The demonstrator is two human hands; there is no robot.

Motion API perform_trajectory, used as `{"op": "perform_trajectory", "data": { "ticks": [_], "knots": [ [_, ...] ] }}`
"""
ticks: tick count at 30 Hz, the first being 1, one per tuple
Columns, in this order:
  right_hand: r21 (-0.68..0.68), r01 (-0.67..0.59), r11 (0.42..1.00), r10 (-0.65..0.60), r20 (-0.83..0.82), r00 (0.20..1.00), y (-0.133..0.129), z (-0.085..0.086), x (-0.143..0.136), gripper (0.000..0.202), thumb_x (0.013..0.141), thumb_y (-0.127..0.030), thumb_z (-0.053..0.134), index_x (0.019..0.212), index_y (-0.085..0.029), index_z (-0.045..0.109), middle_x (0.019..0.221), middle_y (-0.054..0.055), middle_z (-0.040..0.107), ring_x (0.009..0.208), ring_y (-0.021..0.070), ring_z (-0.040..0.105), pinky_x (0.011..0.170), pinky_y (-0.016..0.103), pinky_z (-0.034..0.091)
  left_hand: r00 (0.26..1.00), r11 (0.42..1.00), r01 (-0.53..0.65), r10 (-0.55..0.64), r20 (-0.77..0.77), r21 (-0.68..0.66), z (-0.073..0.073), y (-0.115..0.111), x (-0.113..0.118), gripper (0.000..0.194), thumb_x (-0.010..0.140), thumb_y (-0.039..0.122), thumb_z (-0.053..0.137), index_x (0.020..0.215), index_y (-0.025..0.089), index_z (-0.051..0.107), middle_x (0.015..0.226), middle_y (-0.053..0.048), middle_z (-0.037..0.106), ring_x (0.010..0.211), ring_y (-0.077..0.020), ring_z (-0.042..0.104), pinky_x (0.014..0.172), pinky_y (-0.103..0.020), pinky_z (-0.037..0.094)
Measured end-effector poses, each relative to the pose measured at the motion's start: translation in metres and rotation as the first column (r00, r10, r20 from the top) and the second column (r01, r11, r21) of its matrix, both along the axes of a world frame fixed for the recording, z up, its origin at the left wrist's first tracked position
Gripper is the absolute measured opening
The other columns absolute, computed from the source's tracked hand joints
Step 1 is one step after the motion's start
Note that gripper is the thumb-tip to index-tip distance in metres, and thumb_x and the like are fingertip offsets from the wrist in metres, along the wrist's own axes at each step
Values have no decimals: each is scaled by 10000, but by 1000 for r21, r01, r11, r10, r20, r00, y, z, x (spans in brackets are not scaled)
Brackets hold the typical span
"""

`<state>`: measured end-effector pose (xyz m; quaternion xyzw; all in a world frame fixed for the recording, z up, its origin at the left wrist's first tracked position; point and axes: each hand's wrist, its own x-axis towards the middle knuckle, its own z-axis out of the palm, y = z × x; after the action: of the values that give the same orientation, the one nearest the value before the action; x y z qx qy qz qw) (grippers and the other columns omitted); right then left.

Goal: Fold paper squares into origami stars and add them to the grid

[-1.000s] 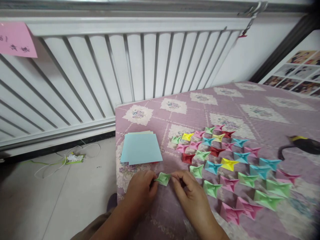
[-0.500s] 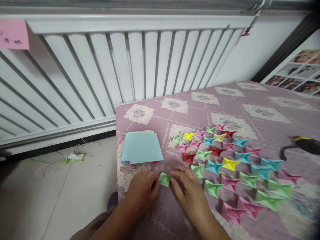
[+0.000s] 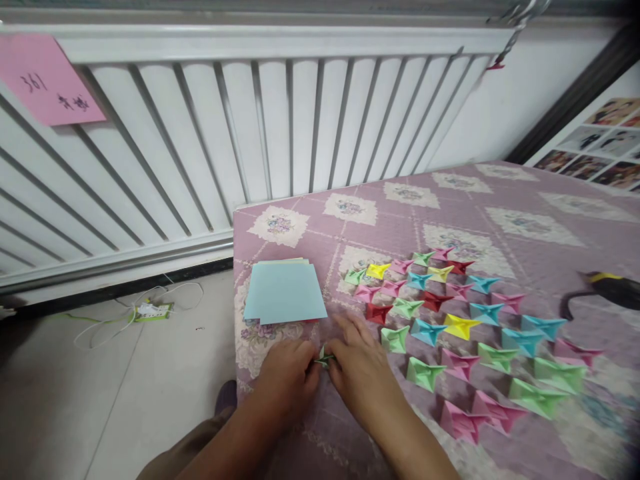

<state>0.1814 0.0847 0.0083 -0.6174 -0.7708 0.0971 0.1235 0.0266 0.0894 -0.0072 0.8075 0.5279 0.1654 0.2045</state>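
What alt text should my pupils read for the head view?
A person's left hand and right hand hold a small green folded paper over purple floral cloth. A paper stack lies beyond; many colourful folded papers sit to the right.

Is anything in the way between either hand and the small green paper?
Nothing visible is. The left hand and right hand both have fingers at the green paper, one on each side. The blue-topped paper stack lies beyond them, and the folded paper pieces lie to the right.
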Motion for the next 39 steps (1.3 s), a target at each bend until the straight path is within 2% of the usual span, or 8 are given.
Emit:
{"op": "perform_trajectory", "data": {
  "ticks": [7,13,21,24,27,29,31,39],
  "knots": [
    [-100,-5,995,18,125,992,5,11,-5,174,797,-126,529,789,-213,680,1441,78,414,1372,334,228,959,540,337,1000,1000,-10,11,3,-11,0,0,0,85,791,138,509,737,200,531,771,-4,607,765,-179,520,673,-290,310],
    [-147,-32,989,56,161,985,9,9,-5,241,813,-111,477,842,-230,684,1439,40,421,1385,317,200,937,560,337,1000,1000,-15,15,5,-20,1,2,0,100,796,133,494,730,203,522,759,2,605,747,-170,525,664,-287,307],
    [-44,-23,999,28,104,994,2,-2,1,198,790,-122,506,849,-234,658,1425,72,433,1362,336,247,936,589,329,1000,1000,-6,5,-3,-28,1,2,-1,70,801,162,517,747,206,524,778,0,605,760,-174,523,668,-287,306],
    [48,-42,998,43,-16,999,0,0,10,280,748,-95,545,961,-243,651,1338,85,508,1291,303,362,954,505,361,1000,999,-4,4,11,-34,1,1,-1,70,799,154,519,752,205,527,791,-2,606,766,-173,523,670,-284,306],
    [106,-46,993,58,-111,992,1,4,18,223,742,-90,562,890,-227,656,1072,74,620,1024,241,541,864,391,423,1000,999,-4,6,29,-48,1,1,-2,75,795,142,514,753,203,523,794,-3,602,769,-173,523,672,-281,311],
    [100,-31,995,44,-129,991,2,5,19,147,767,-115,570,799,-230,656,866,43,622,845,209,557,757,338,429,999,999,-8,10,49,-52,2,1,-2,92,796,121,495,781,205,529,802,-4,600,775,-173,523,679,-278,319],
    [80,-22,997,32,-115,993,2,5,17,129,790,-144,581,748,-240,656,765,25,595,773,198,543,703,317,404,998,998,-20,23,57,-53,1,2,-2,125,799,96,470,802,204,535,805,-8,597,781,-175,524,684,-276,328],
    [26,54,998,-56,81,995,1,4,3,94,815,-208,619,789,-278,675,799,22,612,836,239,533,745,371,325,997,998,-20,25,72,-57,1,3,-3,164,780,57,452,800,194,540,818,-22,598,789,-181,531,694,-282,348]
  ]
}}
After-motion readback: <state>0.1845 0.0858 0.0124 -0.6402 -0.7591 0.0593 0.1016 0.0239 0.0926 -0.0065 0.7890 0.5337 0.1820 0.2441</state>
